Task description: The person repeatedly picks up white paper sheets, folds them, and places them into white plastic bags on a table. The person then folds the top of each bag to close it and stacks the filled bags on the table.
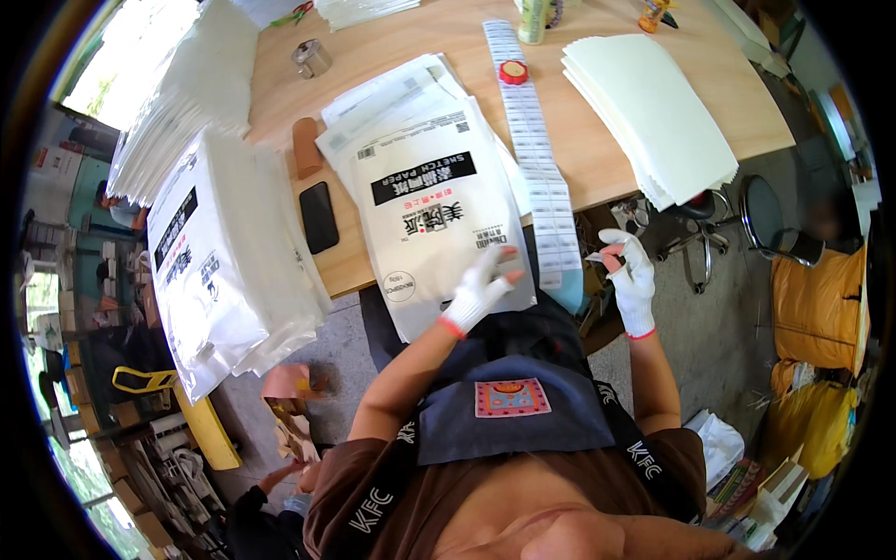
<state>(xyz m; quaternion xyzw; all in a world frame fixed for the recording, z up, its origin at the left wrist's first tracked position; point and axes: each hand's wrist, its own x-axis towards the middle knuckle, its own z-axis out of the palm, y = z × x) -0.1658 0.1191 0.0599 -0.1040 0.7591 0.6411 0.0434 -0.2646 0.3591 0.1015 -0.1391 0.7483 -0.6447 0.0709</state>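
Observation:
A stack of white printed paper packages [411,233] lies on the near edge of the table, its lower end reaching out over my lap. My left hand [478,291], in a white glove with bare fingertips, rests over the lower right part of the top package, fingers apart and slightly blurred. Just right of the stack, a long strip of small printed labels [537,149] runs down the table and hangs off its edge. A red scalloped disc [513,72] sits on the strip. My right hand [631,280], gloved alike, pinches a small white piece, seemingly a label, beside the strip's lower end.
Clear-wrapped packages [224,271] are piled at the left, with a tall paper stack [191,93] behind. A black phone [319,217], a brown cylinder [306,147] and a metal cup [311,59] stand between. White sheets [649,117] lie right; a stool [775,219] stands beyond.

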